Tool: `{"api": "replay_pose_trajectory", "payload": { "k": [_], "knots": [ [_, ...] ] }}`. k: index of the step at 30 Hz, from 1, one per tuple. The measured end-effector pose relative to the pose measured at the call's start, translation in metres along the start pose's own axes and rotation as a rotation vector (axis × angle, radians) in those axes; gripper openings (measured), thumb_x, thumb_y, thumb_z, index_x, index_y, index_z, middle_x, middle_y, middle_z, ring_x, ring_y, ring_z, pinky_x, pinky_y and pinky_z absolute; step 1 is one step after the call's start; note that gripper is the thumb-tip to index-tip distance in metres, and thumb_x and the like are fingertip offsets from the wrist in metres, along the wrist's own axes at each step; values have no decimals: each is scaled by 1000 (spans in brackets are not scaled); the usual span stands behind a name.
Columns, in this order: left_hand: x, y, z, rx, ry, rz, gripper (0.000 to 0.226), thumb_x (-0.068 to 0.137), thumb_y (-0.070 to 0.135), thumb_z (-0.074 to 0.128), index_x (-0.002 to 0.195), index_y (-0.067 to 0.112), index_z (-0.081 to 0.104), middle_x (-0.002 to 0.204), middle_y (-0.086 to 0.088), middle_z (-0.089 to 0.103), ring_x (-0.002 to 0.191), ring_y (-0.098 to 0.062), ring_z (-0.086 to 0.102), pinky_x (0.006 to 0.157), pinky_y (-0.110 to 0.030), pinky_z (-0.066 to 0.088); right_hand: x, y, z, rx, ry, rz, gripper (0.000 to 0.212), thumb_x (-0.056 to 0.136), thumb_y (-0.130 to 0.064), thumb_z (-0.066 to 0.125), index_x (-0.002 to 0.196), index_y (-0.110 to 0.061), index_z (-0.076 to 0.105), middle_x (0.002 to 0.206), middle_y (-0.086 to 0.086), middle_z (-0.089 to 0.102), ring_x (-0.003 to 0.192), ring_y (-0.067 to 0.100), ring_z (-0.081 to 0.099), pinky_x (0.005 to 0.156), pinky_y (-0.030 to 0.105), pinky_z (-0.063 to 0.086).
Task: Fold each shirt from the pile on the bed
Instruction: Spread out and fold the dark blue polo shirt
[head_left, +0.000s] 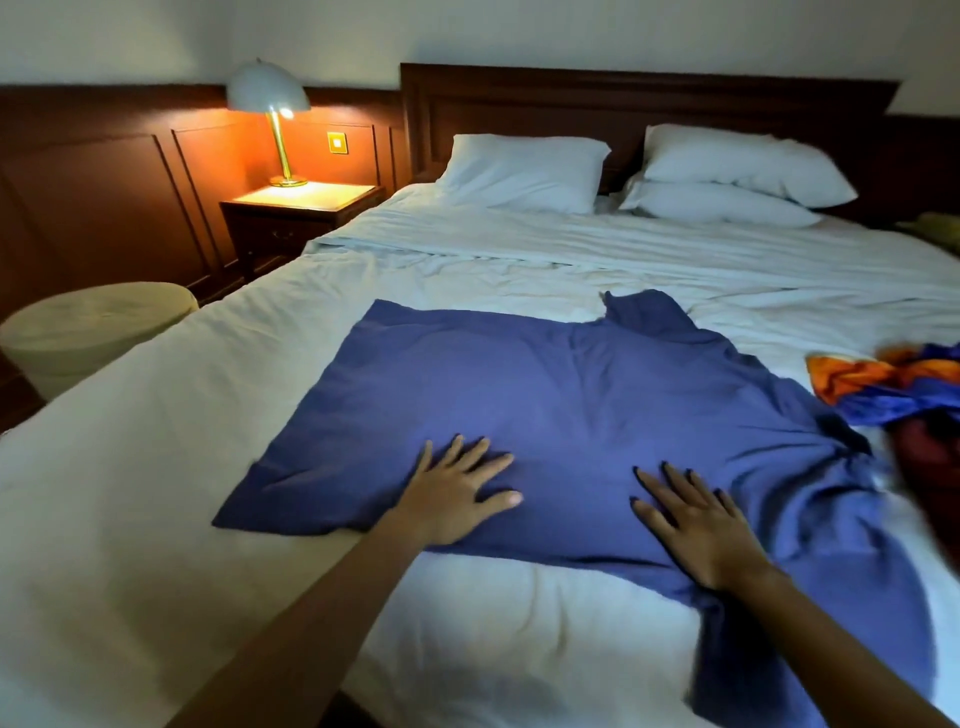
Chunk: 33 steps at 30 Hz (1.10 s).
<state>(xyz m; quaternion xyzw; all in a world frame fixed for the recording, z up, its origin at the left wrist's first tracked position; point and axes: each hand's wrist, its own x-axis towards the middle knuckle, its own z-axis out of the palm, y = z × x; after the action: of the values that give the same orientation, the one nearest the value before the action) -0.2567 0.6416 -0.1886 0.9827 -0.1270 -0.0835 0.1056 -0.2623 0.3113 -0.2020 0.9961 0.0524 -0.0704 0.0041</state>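
Shirt: plain blue cotton T-shirt (571, 405) lay spread flat on the white-sheeted bed (156, 441) | Hands: left hand (457, 493) and right hand (696, 525) pressed it, fingers straight, gripping nothing | Progress: unfolded; crumpled orange-blue pile (893, 384) waited beside it.

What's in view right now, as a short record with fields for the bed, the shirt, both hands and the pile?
bed: white sheet, pillows at headboard
shirt: blue, spread on the bed, right side bunched
left grip: open hand flat on shirt
right grip: open hand flat on shirt
pile: orange, blue and red clothes right of shirt
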Motion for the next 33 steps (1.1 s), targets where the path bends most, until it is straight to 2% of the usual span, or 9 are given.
{"api": "replay_pose_trajectory", "payload": {
  "k": [3, 8, 11, 15, 19, 23, 27, 30, 33],
  "knots": [
    [-16, -54, 8, 61, 97, -166, 109, 54, 100, -14, 151, 58, 10, 166, 18, -1, 155, -23, -5, 121, -60, -5, -24, 28, 6, -17, 17, 40, 85, 63, -74, -26, 145, -53, -22, 166, -2, -8, 153, 25, 0, 122, 43, 10],
    [-32, -121, -30, 86, -50, -626, 96, 75, 92, 4, 158, 44, 1, 168, -2, -4, 151, -45, -3, 116, -69, -5, -36, 71, -6, -74, -2, 153, 120, 56, -78, -42, 154, -42, 17, 163, 8, 21, 148, 31, 23, 114, 44, 28],
    [-17, -93, -50, 203, -133, -791, 90, 89, 80, 8, 161, 25, 7, 166, -18, -5, 148, -52, -1, 116, -71, -2, -34, 71, -39, 25, 131, 267, 64, 94, -69, 26, 120, -25, 65, 127, 12, 65, 117, 32, 60, 97, 42, 48],
    [35, 11, -38, 78, 3, -338, 76, 98, 69, 24, 160, 27, 11, 168, -7, -7, 153, -40, -7, 119, -63, -3, -13, 81, -61, 135, 236, 185, 47, 98, -50, 45, 138, -27, 54, 141, 9, 56, 131, 29, 51, 105, 45, 39],
    [63, 136, 13, -7, -115, 58, 70, 96, 72, 28, 157, 44, 12, 168, 9, -4, 155, -27, -7, 121, -57, -6, -15, 111, -25, 91, -63, 185, 97, 74, -85, -11, 157, -39, 8, 166, 1, 5, 152, 27, 4, 121, 48, 10],
    [88, 161, 44, -57, -23, 35, 68, 94, 75, 27, 155, 51, 10, 167, 14, -4, 155, -20, -8, 120, -56, -10, -31, 150, 2, -17, -106, 166, 135, 42, -83, -46, 157, -38, 9, 165, 11, 8, 151, 35, 9, 121, 47, 16],
    [99, 152, 49, -48, -13, 19, 66, 94, 75, 26, 154, 55, 7, 167, 16, -7, 154, -16, -8, 121, -53, -10, -62, 152, 4, 96, 199, 231, 88, 87, -76, 9, 146, -23, 47, 147, 24, 42, 135, 41, 40, 110, 48, 32],
    [104, 153, 47, -62, -8, 10, 66, 94, 75, 25, 153, 56, 5, 167, 15, -9, 154, -16, -10, 121, -53, -11, -66, 151, -5, 208, 432, 285, 45, 88, -38, 64, 126, -13, 65, 114, 28, 57, 117, 42, 47, 95, 51, 42],
    [104, 153, 46, -59, -21, 5, 66, 94, 76, 23, 153, 56, 4, 166, 15, -10, 154, -16, -11, 121, -52, -12, -65, 147, -30, 432, 360, 352, 40, 85, -9, 68, 125, -15, 66, 115, 24, 49, 105, 45, 55, 93, 46, 46]
  ]
}}
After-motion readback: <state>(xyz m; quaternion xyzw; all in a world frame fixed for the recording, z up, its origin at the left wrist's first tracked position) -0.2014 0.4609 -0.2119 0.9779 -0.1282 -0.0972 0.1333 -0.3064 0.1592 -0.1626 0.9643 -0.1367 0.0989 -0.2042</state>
